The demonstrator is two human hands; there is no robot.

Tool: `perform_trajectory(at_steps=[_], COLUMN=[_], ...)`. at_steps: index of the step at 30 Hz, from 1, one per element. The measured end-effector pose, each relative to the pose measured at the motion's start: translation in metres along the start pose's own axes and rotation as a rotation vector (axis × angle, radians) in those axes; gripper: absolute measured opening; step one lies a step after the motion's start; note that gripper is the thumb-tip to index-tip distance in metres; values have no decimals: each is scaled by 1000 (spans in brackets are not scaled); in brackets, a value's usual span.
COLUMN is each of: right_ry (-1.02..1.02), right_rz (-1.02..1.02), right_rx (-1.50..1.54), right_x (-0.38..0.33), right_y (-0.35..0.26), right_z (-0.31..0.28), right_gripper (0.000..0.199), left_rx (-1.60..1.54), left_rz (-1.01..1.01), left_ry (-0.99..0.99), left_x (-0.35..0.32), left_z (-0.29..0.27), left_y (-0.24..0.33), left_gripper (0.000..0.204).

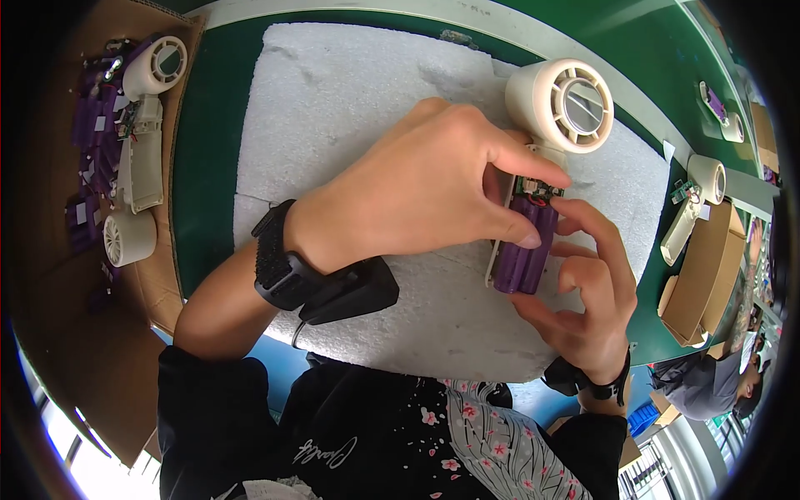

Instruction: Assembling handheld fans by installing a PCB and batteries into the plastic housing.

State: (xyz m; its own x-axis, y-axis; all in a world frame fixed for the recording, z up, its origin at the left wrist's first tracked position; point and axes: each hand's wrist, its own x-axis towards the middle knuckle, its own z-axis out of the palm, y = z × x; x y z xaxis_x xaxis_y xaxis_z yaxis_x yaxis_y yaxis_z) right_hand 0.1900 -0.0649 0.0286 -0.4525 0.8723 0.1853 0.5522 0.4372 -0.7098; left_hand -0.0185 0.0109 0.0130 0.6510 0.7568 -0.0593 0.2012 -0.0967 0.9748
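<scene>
A cream handheld fan (557, 104) lies on the white foam sheet, its round head away from me and its handle casing without a cover. Inside the handle sits a purple battery pack (523, 246), with a small green circuit board (542, 188) above it and a bit of red wire between. My left hand (433, 179) reaches across from the left, thumb on the battery pack and index finger beside the circuit board. At the handle's right side my right hand (596, 283) curls, forefinger near the board and thumb at the pack's lower end.
The foam sheet (333, 108) covers much of the green table. A cardboard box (162, 287) at left holds fan bodies and purple battery packs. On the right are another opened fan (707, 179) and a small cardboard box (704, 279). Another person (708, 383) sits at far right.
</scene>
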Motion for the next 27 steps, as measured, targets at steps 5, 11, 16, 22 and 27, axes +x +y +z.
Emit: perform_trajectory(at_steps=[5,11,16,22,27], right_ry=[50,19,3,-34,-23], right_rz=[26,8,19,-21,-21], right_rx=[116,85,117,102,112], right_x=[0,6,5,7,3], right_y=[7,5,13,15,13], right_z=[0,-4,-7,-12,-9], right_gripper=[53,56,57,57,55], left_rx=[7,20,33,5,23], left_rz=[-19,30,74,49,60], left_ry=[10,24,50,40,40], left_x=[1,0,1,1,1], left_z=[-1,1,4,3,2], left_y=[1,-3,-5,-4,-3], left_gripper=[46,46,46,46,46])
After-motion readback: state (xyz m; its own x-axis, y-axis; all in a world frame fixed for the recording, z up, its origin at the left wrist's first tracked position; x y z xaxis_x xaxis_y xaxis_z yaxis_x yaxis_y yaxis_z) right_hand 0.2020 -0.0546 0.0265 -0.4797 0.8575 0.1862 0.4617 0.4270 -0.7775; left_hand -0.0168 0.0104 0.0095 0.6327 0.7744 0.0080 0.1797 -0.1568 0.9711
